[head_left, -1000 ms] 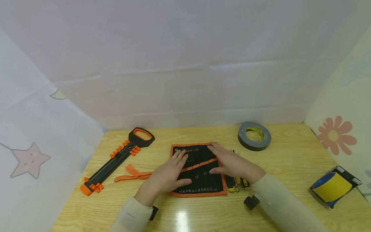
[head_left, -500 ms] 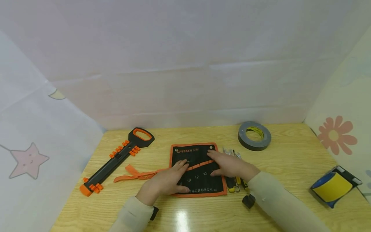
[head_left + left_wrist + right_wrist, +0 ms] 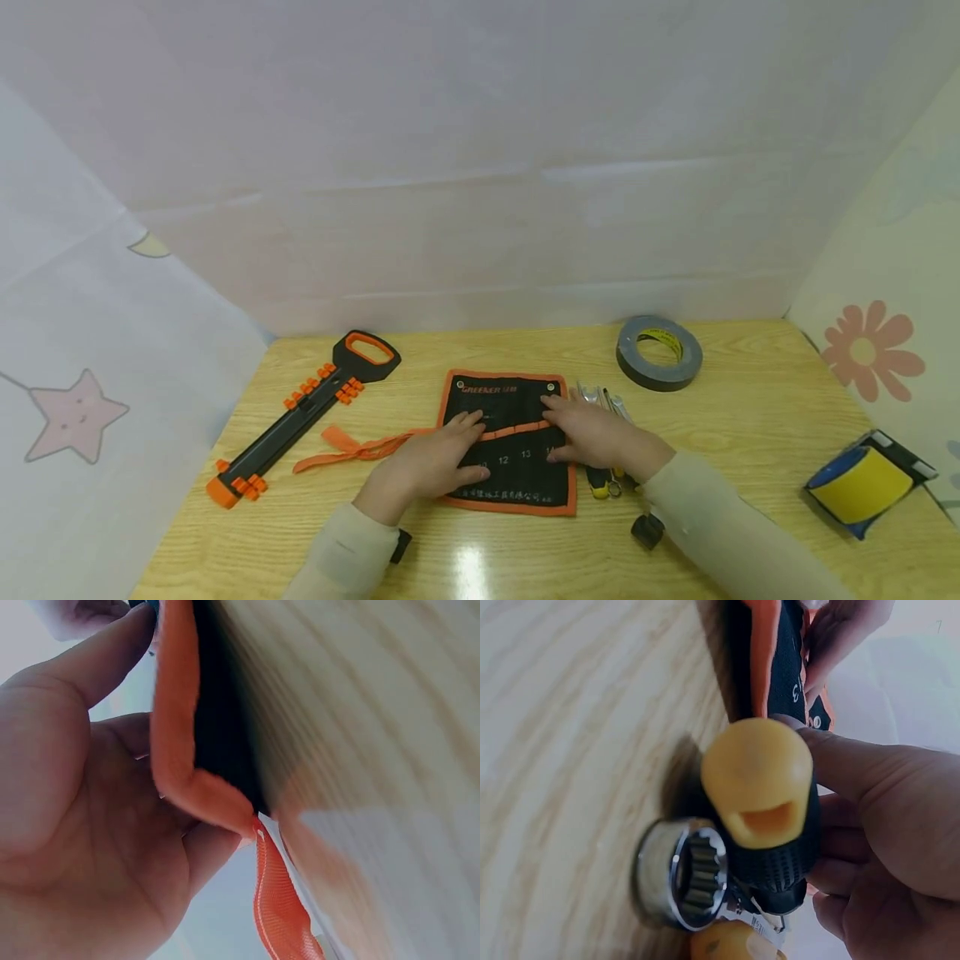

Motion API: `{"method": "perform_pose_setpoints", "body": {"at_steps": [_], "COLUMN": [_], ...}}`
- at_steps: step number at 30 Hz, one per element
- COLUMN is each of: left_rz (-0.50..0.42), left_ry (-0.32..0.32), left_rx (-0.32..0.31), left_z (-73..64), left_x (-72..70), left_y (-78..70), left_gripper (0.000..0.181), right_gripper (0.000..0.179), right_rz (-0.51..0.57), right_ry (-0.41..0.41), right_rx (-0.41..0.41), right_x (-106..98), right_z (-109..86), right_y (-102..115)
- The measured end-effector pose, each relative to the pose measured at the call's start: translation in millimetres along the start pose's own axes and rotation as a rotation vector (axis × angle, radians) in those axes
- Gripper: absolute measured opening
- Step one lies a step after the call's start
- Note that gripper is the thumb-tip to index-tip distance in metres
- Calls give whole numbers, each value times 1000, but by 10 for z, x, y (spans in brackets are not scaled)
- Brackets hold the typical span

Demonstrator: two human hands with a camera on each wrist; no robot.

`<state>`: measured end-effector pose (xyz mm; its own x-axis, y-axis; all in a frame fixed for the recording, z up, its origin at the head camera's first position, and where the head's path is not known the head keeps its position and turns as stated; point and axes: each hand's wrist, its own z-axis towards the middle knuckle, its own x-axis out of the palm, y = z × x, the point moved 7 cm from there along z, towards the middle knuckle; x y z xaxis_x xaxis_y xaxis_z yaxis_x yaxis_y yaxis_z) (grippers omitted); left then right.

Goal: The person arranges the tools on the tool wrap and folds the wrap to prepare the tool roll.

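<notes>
A black tool pouch (image 3: 517,479) with orange edging and numbered pockets lies spread on the table. Across its left side rests my left hand (image 3: 427,467), fingers extended and thumb apart; in the left wrist view the orange edging (image 3: 174,705) passes close in front of that palm. My right hand (image 3: 600,433) lies over the pouch's right edge with fingertips on the fabric. Beneath and beside it are several tools: open-ended wrenches (image 3: 588,394), a yellow-and-black screwdriver handle (image 3: 757,780) and a ring-end wrench (image 3: 694,874). The right palm hides parts of these.
Orange tie straps (image 3: 360,450) trail left from the pouch. Farther left lies a black-and-orange rack (image 3: 288,425) with a handle and clips. A grey tape roll (image 3: 660,354) sits at the back right; a yellow-and-blue roll (image 3: 858,483) is near the right edge.
The right hand has drawn down from the pouch's upper right corner, baring the corner and its eyelet. The pouch has turned slightly, its lower edge shifting left. The left hand has barely moved.
</notes>
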<state>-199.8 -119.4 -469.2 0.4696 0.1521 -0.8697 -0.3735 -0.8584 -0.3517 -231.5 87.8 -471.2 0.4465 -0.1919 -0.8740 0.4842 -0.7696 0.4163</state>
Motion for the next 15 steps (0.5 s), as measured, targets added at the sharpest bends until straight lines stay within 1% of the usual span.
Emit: {"method": "perform_pose_setpoints", "body": {"at_steps": [5,8,11,13,15], "left_rz": [-6,3,23,39,50], "left_ry": [-7,-13,-22,-27,-32], "left_rx": [-17,-18,-11,-9,-9], "left_z": [45,65,86,100,115], "left_x": [-30,-46,-57,-64,-71], "left_y": [24,18,7,3,2], "left_gripper": [76,77,79,80,81], "right_gripper": [60,51,36,30,26], "right_rz": [-120,-189,-226,-253,-258], "right_ry": [-30,-62,-104,-130,-147], "right_rx": [-48,-81,-116,-141,-155], "right_x": [-14,-24,-35,-41,-48], "right_z": [-59,-109,-161,-190,-215], "right_y": [88,164,238,285,321]}}
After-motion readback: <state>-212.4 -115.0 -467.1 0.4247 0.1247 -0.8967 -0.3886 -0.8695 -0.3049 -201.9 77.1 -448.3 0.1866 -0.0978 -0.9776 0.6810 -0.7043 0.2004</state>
